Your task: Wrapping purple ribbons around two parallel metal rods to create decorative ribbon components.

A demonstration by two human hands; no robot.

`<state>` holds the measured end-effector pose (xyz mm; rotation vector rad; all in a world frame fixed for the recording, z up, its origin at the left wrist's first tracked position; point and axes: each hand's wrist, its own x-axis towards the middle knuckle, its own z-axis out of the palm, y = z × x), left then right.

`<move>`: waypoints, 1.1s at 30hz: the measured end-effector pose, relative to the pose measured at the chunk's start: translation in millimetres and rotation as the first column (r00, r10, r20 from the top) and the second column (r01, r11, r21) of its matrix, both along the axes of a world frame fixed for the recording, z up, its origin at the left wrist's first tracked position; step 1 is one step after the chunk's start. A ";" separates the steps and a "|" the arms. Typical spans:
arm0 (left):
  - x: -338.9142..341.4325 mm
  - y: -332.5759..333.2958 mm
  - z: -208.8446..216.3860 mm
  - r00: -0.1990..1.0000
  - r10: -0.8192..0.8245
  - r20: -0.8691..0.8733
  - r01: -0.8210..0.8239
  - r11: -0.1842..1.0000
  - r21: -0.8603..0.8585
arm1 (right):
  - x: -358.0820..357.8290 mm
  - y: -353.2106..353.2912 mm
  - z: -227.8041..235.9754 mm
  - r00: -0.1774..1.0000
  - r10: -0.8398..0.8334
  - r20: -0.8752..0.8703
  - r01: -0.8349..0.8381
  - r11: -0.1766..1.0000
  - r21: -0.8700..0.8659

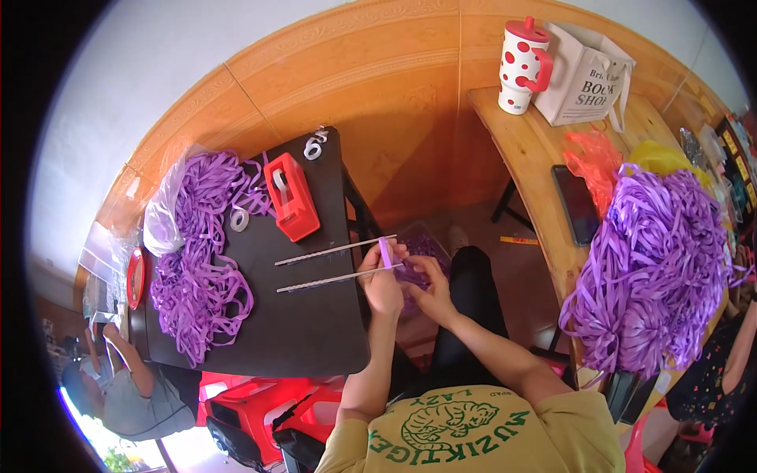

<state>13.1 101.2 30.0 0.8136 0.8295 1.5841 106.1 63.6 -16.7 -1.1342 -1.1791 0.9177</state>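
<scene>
Two thin, straight metal-looking rods point(315, 256) run side by side over the right edge of the black table. A purple ribbon point(385, 252) crosses both near their right ends. My left hand point(382, 284) is closed around that end, with ribbon and rods between its fingers. Just right of it, my right hand point(430, 288) has its fingers curled together in a pinch close to the ribbon. What those fingertips hold is too small to make out. Below my hands, partly hidden by them, a clear container point(430, 243) holds purple pieces.
The black table point(307, 339) bears a heap of purple ribbon point(201, 276), a red tape dispenser point(293, 205) and tape rolls point(239, 219). On the wooden table point(505, 134) are another ribbon heap point(646, 268), a phone point(577, 203), a dotted tumbler point(516, 75) and a tote bag point(552, 102). People sit at both sides.
</scene>
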 end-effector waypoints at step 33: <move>-17.2 -49.7 -26.0 0.976 -0.086 -0.202 0.045 0.979 -0.199 | 4.1 -75.5 -36.6 0.894 0.368 0.255 -0.360 0.929 -0.080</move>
